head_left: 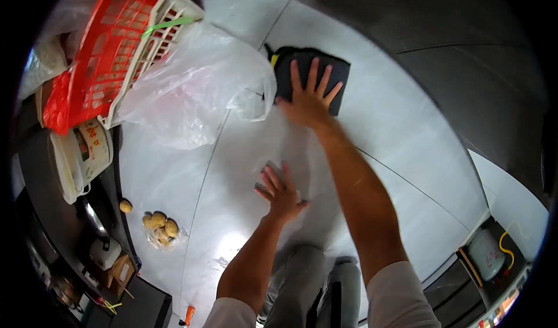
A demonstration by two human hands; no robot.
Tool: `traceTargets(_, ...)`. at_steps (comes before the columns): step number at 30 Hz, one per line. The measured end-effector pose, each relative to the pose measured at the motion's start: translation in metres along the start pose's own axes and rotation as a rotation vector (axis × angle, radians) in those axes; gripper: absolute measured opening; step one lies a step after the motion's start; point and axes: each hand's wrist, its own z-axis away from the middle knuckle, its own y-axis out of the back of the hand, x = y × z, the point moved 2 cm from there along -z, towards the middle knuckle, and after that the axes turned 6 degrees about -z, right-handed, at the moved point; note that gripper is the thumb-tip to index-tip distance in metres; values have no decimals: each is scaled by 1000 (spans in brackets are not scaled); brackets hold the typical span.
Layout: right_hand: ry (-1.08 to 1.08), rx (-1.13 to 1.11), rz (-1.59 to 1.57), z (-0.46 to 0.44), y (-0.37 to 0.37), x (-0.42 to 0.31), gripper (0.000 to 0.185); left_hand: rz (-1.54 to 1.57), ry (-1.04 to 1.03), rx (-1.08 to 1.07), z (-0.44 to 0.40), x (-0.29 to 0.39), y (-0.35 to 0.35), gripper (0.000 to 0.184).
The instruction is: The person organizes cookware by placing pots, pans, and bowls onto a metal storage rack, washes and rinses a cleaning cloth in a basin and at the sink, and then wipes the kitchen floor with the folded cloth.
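My right hand (309, 100) is spread flat on a black, roughly square, folded-looking item (339, 75) with a bit of yellow at its left edge; its exact kind is unclear. Lower down, my left hand (282, 200) hovers over or rests on the pale tiled floor (244, 153), fingers apart and holding nothing. I cannot tell whether it touches the tile. To the left of the black item, a clear plastic bag (197, 84) lies crumpled, its edge close to my right hand.
Red (110, 54) and white baskets (142, 60) stand at upper left, above a white tub (93, 148). Several potatoes (159, 220) lie in a small bag, with one loose potato (125, 206) nearby. A grey gas cylinder (486, 253) stands at lower right.
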Motion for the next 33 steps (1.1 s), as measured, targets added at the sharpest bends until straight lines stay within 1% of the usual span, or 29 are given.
traceTargets(2, 22, 19, 45, -27, 5, 0, 100, 26, 1, -35, 3, 4, 8, 144)
traceTargets(4, 27, 42, 73, -49, 10, -7, 96, 20, -30, -19, 4, 3, 12, 142)
traceTargets(7, 48, 108, 159, -63, 2, -7, 93, -26, -12, -63, 8, 6, 18, 139)
traceTargets(8, 63, 142, 168, -59, 2, -8, 88, -38, -2, -68, 8, 7, 20, 139)
traceTargets(11, 259, 158, 203, -34, 1, 1, 83, -40, 2, -56, 9, 11, 21, 139)
traceTargets(12, 360, 217, 217, -18, 2, 8, 78, -41, 3, -52, 11, 10, 21, 138)
traceTargets(15, 570, 90, 288, 13, 27, 54, 75, -36, 17, -43, 17, 12, 27, 134)
traceTargets(17, 581, 185, 321, 26, 43, 108, 74, -17, 13, -42, 20, 13, 29, 133)
traceTargets(19, 482, 289, 295, 46, 60, 167, 78, -3, -1, -40, 20, 13, 33, 132)
traceTargets(21, 470, 353, 200, 79, 80, 209, 83, 14, 2, -45, 23, 11, 34, 132)
traceTargets(23, 417, 317, 3, 109, 83, 256, 89, 5, -3, -35, 20, 6, 28, 134)
traceTargets(26, 242, 333, 241, 169, 81, 258, 88, -15, -15, -48, 20, 10, 26, 137)
traceTargets(29, 232, 474, 218, 184, 53, 256, 89, -48, -12, -28, 19, 12, 31, 139)
traceTargets(30, 239, 551, 254, 183, 44, 251, 85, -56, -8, -25, 24, 12, 29, 140)
traceTargets(32, 277, 704, 178, 181, 13, 248, 75, -85, 28, -32, 27, 13, 31, 142)
traceTargets(33, 271, 750, 182, 188, 3, 233, 72, -98, 35, -32, 27, 18, 31, 143)
